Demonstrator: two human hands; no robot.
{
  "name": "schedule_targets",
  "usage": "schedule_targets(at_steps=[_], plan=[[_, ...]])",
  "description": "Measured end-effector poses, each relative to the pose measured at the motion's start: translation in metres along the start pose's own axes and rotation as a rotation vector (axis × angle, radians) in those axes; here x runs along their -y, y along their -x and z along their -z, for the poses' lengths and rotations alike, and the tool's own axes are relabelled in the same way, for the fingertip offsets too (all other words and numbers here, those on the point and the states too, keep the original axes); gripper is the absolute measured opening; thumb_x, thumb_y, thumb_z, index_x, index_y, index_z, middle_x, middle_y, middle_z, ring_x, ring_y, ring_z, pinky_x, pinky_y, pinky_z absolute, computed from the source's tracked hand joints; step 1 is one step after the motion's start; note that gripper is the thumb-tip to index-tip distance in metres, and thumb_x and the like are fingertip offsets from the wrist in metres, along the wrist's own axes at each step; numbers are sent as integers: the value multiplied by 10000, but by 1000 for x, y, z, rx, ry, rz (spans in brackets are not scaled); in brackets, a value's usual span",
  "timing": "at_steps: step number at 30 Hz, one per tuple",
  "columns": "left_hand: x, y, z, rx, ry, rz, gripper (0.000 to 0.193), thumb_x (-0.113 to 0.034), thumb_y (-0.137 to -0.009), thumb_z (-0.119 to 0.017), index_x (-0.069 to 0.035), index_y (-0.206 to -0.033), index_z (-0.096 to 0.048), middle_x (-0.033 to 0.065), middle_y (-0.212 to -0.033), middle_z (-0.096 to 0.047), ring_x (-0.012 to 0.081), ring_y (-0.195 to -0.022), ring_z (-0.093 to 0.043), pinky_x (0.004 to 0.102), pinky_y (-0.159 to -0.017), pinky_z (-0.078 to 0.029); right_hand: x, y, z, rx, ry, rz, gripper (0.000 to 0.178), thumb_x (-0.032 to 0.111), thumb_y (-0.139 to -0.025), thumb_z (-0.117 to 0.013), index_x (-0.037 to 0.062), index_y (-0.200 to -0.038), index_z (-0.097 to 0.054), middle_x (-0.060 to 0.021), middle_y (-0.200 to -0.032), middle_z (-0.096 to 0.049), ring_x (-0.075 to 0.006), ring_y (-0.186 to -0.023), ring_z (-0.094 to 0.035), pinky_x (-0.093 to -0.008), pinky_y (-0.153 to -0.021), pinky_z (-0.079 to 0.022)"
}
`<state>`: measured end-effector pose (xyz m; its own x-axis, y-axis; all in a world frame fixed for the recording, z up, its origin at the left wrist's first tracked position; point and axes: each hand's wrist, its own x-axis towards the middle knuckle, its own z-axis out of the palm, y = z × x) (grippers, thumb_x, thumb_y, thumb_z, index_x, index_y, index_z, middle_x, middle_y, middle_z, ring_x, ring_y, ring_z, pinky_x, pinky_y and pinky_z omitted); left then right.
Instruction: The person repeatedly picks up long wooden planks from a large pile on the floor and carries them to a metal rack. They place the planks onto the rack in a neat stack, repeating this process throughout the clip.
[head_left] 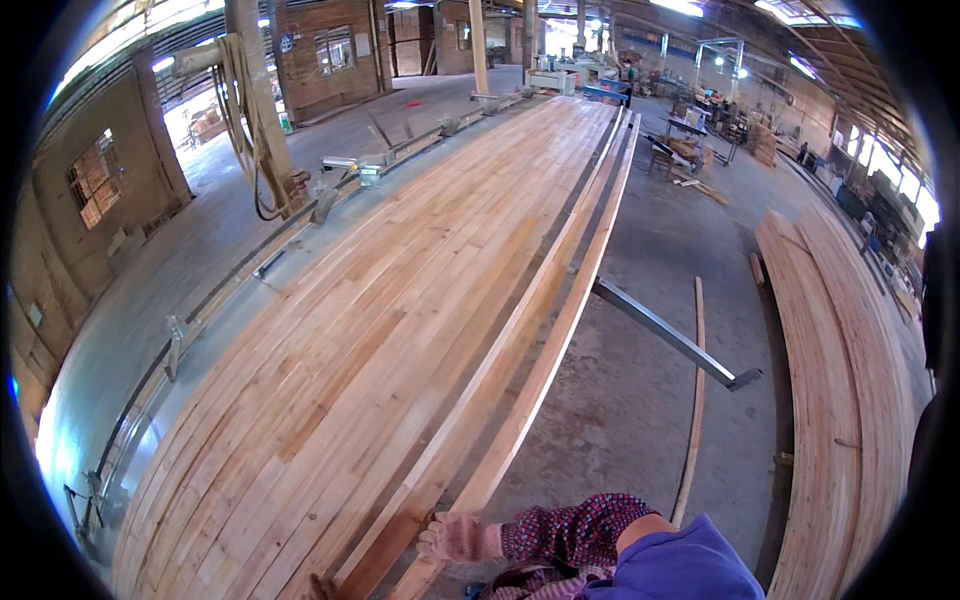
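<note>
Pale wood fills my right hand (pixel 458 538), fingers curled over the outer plank (pixel 497 460) along the right side of the layout. Leftward, most boards (pixel 350 350) lie side by side, apparently done; plank and neighbouring strip (pixel 478 415), gapped, look unfinished. My left hand (pixel 320 588), nearly out of frame, I cannot read.

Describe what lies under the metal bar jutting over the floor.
A wooden strip and the grey floor show on either side of the metal bar. Where the bar crosses them, both are covered and cannot be seen.
</note>
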<state>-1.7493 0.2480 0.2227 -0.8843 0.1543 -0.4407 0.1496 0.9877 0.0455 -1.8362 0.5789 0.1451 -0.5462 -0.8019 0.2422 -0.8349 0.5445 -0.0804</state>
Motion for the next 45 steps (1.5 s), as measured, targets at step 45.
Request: schedule_targets(at_steps=[45], plan=[[-50, -32, -5, -211, 60, 198, 899, -657, -535, -763, -80, -1166, -487, 125, -1113, -566, 307, -1055, -539, 436, -885, -462, -45, -83, 75, 528, 67, -64, 757, 638, -576, -718, -4, -969, -642, -140, -926, -643, -305, -848, -630, -438, -737, -521]])
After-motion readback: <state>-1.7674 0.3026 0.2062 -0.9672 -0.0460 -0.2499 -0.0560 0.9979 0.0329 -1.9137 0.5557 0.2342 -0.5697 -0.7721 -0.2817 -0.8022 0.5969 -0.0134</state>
